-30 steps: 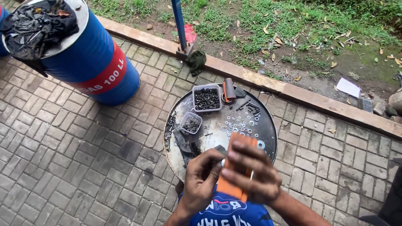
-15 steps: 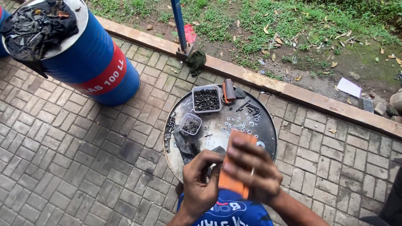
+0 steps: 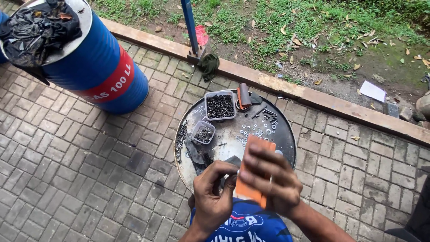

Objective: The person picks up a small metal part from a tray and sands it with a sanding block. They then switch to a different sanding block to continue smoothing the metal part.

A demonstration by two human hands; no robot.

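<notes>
1. Over the near edge of a round dark metal tray (image 3: 286,134), both hands meet close together, just above the person's blue shirt (image 3: 244,226).
2. Right hand (image 3: 271,179): fingers curled over an orange sheet (image 3: 251,190), which looks like sandpaper. Fingers lie across its top face, thumb hidden below. Closed on the sheet, not flat.
3. Orange sheet is tilted, its far end sticking out past the fingertips over the tray, its near end down by the shirt.
4. Left hand (image 3: 214,192): fingers bent in a pinch, thumb and forefinger tips pressed against the left edge of the sheet. Something small may sit in the pinch; too small to tell.
5. Hands touch each other at the sheet, no gap visible between them.
6. On the tray, far side: square clear tub of dark screws (image 3: 220,105), beside it a rolled brown strip (image 3: 244,96).
7. Smaller clear tub (image 3: 204,133) with dark bits sits left of centre.
8. Loose silver washers (image 3: 257,132) are scattered just beyond the sheet's far end; a few dark bolts (image 3: 268,114) lie further back.
9. Dark scraps (image 3: 197,154) lie on the tray just beyond the left hand.
10. Tray sits on grey brick paving (image 3: 80,170).
11. Blue drum with a red band (image 3: 89,67) stands well apart at upper left, with dark rags on its top.
12. Concrete kerb (image 3: 313,96) and grass with dry leaves (image 3: 313,27) run behind.
</notes>
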